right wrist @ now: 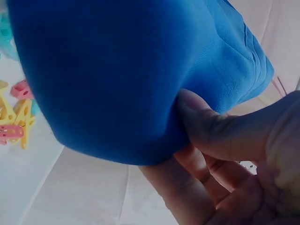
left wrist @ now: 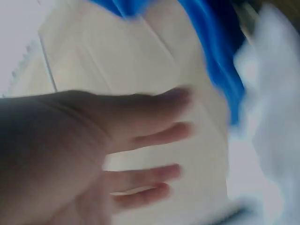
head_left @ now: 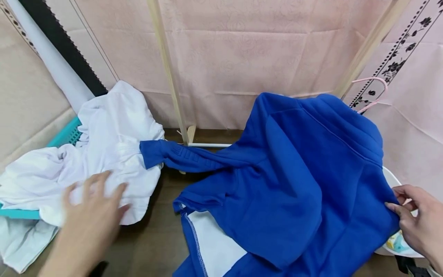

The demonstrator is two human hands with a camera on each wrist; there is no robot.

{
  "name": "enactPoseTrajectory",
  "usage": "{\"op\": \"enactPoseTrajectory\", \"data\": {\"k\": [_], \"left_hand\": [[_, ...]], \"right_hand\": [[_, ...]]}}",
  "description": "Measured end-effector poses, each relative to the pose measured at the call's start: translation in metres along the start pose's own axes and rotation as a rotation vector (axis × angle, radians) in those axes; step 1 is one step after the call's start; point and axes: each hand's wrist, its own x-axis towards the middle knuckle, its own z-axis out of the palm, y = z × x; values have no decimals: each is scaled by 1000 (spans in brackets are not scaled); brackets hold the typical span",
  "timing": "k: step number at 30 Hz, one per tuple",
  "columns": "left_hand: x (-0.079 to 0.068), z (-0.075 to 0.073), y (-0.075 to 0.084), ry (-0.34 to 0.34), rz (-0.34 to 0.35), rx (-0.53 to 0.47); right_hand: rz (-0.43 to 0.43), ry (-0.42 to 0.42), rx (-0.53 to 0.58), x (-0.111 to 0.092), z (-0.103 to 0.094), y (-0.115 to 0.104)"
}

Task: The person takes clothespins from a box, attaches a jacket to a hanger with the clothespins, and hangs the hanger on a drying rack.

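Note:
A blue long-sleeved garment (head_left: 287,184) with a thick collar spreads across the middle and right of the head view. One sleeve stretches left until its cuff overlaps a pile of white clothes (head_left: 114,127). My right hand (head_left: 417,219) pinches the garment's right edge between thumb and fingers; the right wrist view shows the thumb on top of the blue cloth (right wrist: 112,84). Over the white clothes hovers my left hand (head_left: 91,215), fingers spread and holding nothing. The left wrist view, blurred, shows the same hand (left wrist: 117,150) with its fingers extended.
A teal basket (head_left: 65,132) sits under the white clothes at left. Behind the garment, a pink hanger hook (head_left: 380,82) sticks up beside a wooden rack post (head_left: 367,46). At right, a white container (head_left: 391,179) holds several colourful clothespins (right wrist: 21,122).

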Motion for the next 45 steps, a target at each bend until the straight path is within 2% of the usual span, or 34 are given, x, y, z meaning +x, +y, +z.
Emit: {"op": "enactPoseTrajectory", "data": {"k": [1, 3, 4, 6, 9, 10, 12, 14, 16, 21, 23, 25, 27, 31, 33, 35, 37, 40, 43, 45], "left_hand": [[14, 6, 13, 27, 54, -22], [45, 23, 38, 5, 129, -43], [59, 33, 48, -34, 146, -56], [82, 54, 61, -165, 138, -107], [97, 80, 68, -378, 72, -133], [98, 87, 69, -425, 51, -149], [96, 96, 69, -462, 49, -166], [92, 100, 69, -432, 70, -190], [89, 96, 71, -381, 77, -262], [84, 63, 79, -273, 41, -516], [80, 52, 82, -258, 38, -572], [72, 47, 86, -256, 60, -555], [61, 48, 90, -272, 109, -501], [40, 60, 98, -295, 311, -369], [34, 67, 100, -280, 408, -313], [32, 71, 100, -243, 457, -252], [31, 75, 96, -197, 452, -200], [28, 72, 84, -118, 389, -182], [21, 59, 61, -24, 274, -215], [14, 48, 43, 1, 199, -226]], "right_hand": [[4, 1, 1, 1, 0, -1], [27, -9, -15, 2, 0, -2], [54, -28, -37, 1, 1, -3], [88, -72, -78, 1, 2, -5], [119, -164, -134, -3, 6, -7], [106, -171, -131, -5, 8, -7], [70, -166, -109, -5, 9, -6], [49, -164, -98, -5, 10, -5], [26, -147, -80, -3, 9, -5], [4, -130, -66, 3, 9, -12], [7, -117, -47, 7, 10, -16], [6, -92, -11, 12, 11, -19], [10, -83, 27, 17, 11, -22], [5, -86, 63, 28, 12, -27], [-6, -87, 78, 33, 12, -29], [-19, -79, 99, 38, 12, -30], [-23, -74, 115, 41, 11, -31], [-1, -61, 120, 47, 10, -30], [21, -19, 104, 59, 9, -28], [31, 19, 96, 69, 6, -25]]}}
